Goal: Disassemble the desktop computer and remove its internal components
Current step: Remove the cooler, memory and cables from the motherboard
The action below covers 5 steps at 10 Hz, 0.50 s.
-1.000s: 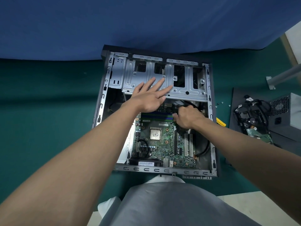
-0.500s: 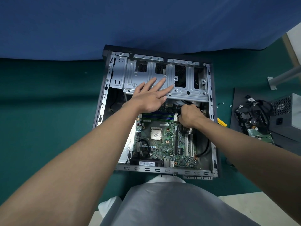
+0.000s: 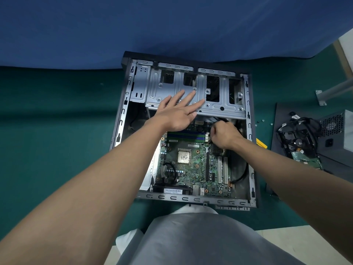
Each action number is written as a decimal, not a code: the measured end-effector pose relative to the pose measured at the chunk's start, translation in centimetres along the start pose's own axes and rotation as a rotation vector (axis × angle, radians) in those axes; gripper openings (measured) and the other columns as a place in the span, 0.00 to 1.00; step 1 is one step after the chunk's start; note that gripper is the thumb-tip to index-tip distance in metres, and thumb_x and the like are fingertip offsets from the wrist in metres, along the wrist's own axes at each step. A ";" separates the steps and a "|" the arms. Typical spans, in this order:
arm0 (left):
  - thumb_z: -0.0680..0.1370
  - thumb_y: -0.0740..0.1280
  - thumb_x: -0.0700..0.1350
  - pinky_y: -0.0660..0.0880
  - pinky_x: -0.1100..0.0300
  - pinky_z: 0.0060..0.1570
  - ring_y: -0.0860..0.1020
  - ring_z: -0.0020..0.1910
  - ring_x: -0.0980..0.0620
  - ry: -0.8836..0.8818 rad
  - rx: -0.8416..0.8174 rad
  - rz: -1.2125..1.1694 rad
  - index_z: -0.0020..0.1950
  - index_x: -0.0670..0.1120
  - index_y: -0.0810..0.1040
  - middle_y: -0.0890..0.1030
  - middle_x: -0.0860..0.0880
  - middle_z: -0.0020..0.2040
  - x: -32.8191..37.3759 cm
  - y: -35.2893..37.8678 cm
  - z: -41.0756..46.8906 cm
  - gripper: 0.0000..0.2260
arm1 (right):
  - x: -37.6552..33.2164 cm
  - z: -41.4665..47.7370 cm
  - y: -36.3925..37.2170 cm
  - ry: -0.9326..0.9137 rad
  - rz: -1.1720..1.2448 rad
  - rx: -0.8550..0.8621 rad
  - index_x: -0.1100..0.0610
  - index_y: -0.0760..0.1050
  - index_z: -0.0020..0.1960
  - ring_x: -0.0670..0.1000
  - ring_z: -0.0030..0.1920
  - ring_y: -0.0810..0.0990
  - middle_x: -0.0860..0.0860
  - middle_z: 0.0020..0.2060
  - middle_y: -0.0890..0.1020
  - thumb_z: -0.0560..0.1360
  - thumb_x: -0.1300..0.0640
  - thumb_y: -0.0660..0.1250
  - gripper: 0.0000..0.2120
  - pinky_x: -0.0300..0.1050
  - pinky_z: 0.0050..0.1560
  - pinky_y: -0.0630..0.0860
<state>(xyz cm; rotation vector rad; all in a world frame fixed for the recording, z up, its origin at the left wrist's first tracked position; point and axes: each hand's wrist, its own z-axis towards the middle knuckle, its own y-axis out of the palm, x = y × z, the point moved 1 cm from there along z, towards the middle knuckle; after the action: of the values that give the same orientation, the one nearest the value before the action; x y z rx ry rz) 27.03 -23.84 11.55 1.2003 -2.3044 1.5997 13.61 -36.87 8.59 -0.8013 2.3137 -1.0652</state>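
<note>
Pressing flat on the silver drive cage [image 3: 166,87], the person's left hand [image 3: 177,113] lay with its fingers straight and spread, the fingertips reaching up across the metal. Just beside it, the right hand [image 3: 225,135] was curled into a tight fist low inside the machine, closed around a black cable [image 3: 221,120] that looped out over the knuckles; the plug end was hidden by the fingers. That fist sat at the right end of the memory slots [image 3: 187,135], near the top of the green motherboard [image 3: 193,169], which was in place on the case floor with its bare square processor [image 3: 184,156] showing in the middle.

All of this was inside the computer case [image 3: 122,119], which lay on its side, opened upward, on a green mat [image 3: 57,131], its far end touching a blue cloth [image 3: 172,25].

Off to the right, well apart from the case, a hard drive [image 3: 301,150] with tangled wires lay on a dark panel [image 3: 282,115], and a grey power supply [image 3: 340,131] stood just beside it. A few small screws [image 3: 259,122] were scattered between the case and that panel.
</note>
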 end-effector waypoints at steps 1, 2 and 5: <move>0.84 0.46 0.56 0.34 0.54 0.71 0.35 0.76 0.59 0.001 0.000 0.005 0.75 0.70 0.45 0.39 0.64 0.77 0.0 0.0 0.0 0.20 | -0.1 -0.1 0.0 0.004 -0.054 -0.011 0.59 0.70 0.42 0.55 0.38 0.73 0.55 0.40 0.73 0.81 0.51 0.57 0.14 0.45 0.43 0.69; 0.84 0.46 0.56 0.34 0.54 0.71 0.35 0.76 0.59 0.001 0.003 0.002 0.75 0.70 0.46 0.39 0.64 0.77 0.0 -0.1 -0.1 0.20 | -0.1 -0.2 -0.1 0.003 -0.087 0.003 0.59 0.70 0.42 0.55 0.39 0.72 0.56 0.42 0.73 0.80 0.57 0.58 0.10 0.44 0.43 0.69; 0.84 0.46 0.56 0.33 0.55 0.71 0.35 0.76 0.59 0.005 0.006 0.002 0.75 0.70 0.45 0.39 0.63 0.77 0.0 0.0 -0.1 0.20 | -0.2 -0.3 -0.1 -0.004 -0.107 -0.001 0.60 0.70 0.43 0.56 0.41 0.72 0.56 0.43 0.73 0.80 0.57 0.58 0.09 0.45 0.43 0.70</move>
<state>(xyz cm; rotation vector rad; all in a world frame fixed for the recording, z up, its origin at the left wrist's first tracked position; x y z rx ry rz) 27.04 -23.75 11.60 1.1939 -2.3003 1.6099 13.63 -36.64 8.87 -0.9358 2.2909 -1.1063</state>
